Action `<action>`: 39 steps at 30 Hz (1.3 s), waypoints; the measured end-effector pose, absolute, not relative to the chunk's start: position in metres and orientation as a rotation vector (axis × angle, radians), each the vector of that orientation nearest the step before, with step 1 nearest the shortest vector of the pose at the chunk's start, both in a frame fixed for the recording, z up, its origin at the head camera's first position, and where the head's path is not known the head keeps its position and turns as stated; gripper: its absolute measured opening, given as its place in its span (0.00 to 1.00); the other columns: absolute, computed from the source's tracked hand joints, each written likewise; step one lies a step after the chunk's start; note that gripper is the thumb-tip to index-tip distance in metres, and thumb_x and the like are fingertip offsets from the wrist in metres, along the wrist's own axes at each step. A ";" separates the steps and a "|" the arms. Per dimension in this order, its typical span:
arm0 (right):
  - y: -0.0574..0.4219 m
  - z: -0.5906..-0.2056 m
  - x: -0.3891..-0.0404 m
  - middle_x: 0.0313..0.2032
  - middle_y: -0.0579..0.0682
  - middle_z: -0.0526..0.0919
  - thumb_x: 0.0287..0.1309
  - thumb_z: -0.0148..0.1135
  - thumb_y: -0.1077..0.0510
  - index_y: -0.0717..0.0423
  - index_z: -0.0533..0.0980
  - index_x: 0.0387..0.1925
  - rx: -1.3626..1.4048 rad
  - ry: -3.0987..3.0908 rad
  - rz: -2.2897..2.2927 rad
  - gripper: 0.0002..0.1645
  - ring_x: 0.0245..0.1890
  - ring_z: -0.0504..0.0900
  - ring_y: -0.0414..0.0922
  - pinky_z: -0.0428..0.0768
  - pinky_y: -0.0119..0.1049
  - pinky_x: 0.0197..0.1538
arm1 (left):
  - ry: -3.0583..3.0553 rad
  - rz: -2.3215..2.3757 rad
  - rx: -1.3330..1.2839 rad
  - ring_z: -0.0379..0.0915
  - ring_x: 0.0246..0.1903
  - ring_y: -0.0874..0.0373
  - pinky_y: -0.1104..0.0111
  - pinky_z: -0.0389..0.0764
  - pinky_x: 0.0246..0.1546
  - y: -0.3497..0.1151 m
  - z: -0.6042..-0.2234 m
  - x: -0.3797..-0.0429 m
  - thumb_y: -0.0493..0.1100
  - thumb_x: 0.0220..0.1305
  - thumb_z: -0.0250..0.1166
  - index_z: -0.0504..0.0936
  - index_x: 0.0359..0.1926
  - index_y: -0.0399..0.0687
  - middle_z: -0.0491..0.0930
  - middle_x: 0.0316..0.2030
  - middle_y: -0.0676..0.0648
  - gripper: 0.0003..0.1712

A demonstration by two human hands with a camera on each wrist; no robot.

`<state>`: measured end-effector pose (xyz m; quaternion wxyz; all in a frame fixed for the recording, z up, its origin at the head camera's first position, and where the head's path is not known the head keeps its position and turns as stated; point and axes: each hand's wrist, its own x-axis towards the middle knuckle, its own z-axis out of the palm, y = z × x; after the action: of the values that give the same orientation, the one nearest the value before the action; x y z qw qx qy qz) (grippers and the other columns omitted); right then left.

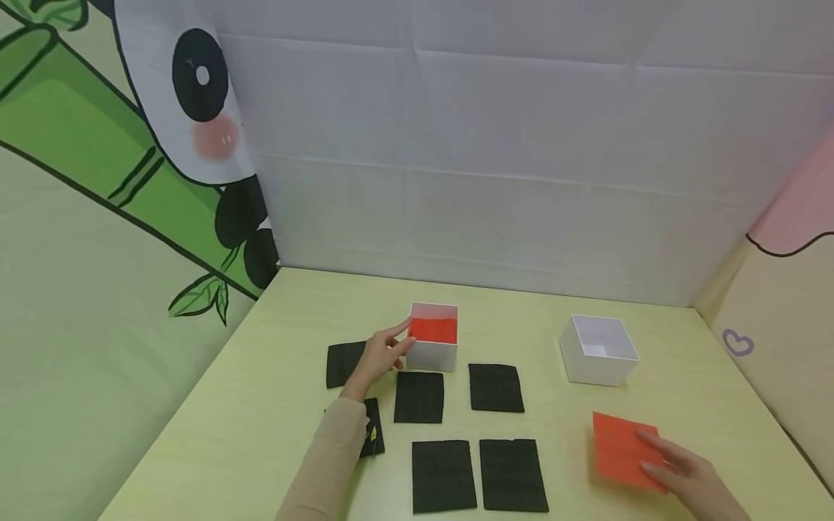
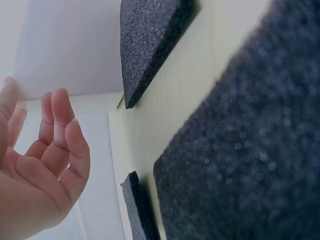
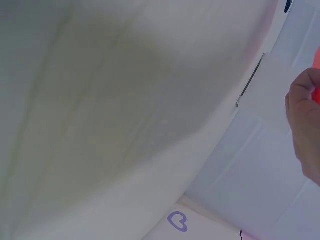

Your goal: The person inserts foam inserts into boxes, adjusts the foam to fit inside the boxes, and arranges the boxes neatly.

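Note:
A white box [image 1: 432,356] holding an orange piece [image 1: 434,331] stands at the back of the table. The fingertips of my left hand [image 1: 383,353] are at its left side, index finger up by the rim and thumb lower near the front corner. In the left wrist view this hand [image 2: 42,155] shows loosely bent fingers beside the box wall [image 2: 70,50]. My right hand [image 1: 692,474] pinches an orange square sheet [image 1: 622,449] by its right side, over the front right of the table. Only an edge of that sheet [image 3: 316,59] shows in the right wrist view.
A second white box [image 1: 596,362] stands at the back right. Several black foam squares [image 1: 419,398] lie in rows on the pale yellow table [image 1: 260,405]. One at the left [image 1: 374,427], partly behind my left forearm, bears a yellow-green mark. A cloth wall [image 1: 495,166] rises behind.

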<state>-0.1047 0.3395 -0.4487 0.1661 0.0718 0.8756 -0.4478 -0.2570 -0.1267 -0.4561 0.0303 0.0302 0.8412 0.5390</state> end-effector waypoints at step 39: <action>0.253 -0.437 -0.149 0.59 0.68 0.57 0.52 0.61 0.64 0.70 0.57 0.61 -0.071 2.268 -1.830 0.36 0.42 0.74 0.35 0.75 0.32 0.42 | 2.570 1.691 0.106 0.72 0.16 0.54 0.69 0.70 0.21 -0.130 -0.456 -0.257 0.48 0.58 0.61 0.66 0.62 0.58 0.73 0.25 0.45 0.30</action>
<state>-0.1488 0.2531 -0.4374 0.1132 -0.0242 0.7730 -0.6238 -0.2567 -0.1298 -0.4565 0.0318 0.0345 0.8345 0.5490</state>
